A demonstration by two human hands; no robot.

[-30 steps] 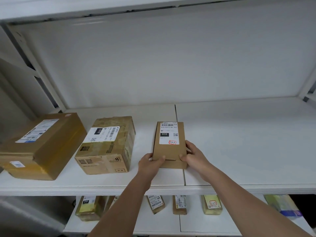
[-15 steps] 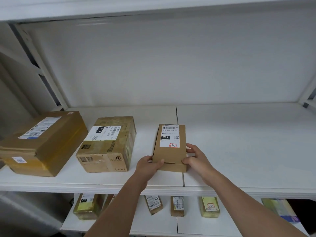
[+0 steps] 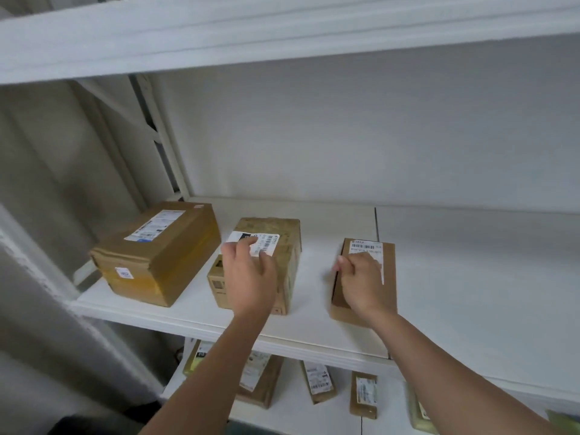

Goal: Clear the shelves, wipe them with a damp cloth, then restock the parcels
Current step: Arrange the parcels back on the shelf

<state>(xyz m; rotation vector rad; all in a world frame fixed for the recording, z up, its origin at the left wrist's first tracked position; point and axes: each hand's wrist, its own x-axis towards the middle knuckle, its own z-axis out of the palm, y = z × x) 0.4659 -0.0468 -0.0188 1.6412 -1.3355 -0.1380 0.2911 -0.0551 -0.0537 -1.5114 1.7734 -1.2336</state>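
Observation:
Three brown parcels lie on the white middle shelf (image 3: 470,277). A large taped parcel (image 3: 157,252) is at the left, and a medium parcel (image 3: 287,237) with a white label sits beside it. To the right lies a small flat parcel (image 3: 388,271), across the seam between the shelf boards. My left hand (image 3: 251,277) hovers over the medium parcel's label with its fingers apart and holds nothing. My right hand (image 3: 361,281) is over the small flat parcel with its fingers curled in. It covers most of the label, and no grip on the box shows.
The shelf's right half is bare white board. An upper shelf (image 3: 282,32) hangs close overhead, and a white upright post (image 3: 163,136) stands at the back left. On the lower shelf lie several small labelled parcels (image 3: 317,381).
Both hands have let go of the small flat parcel's front edge. My left hand moved left over the medium parcel; my right hand lifted above the small one. The view shifted left and tilted.

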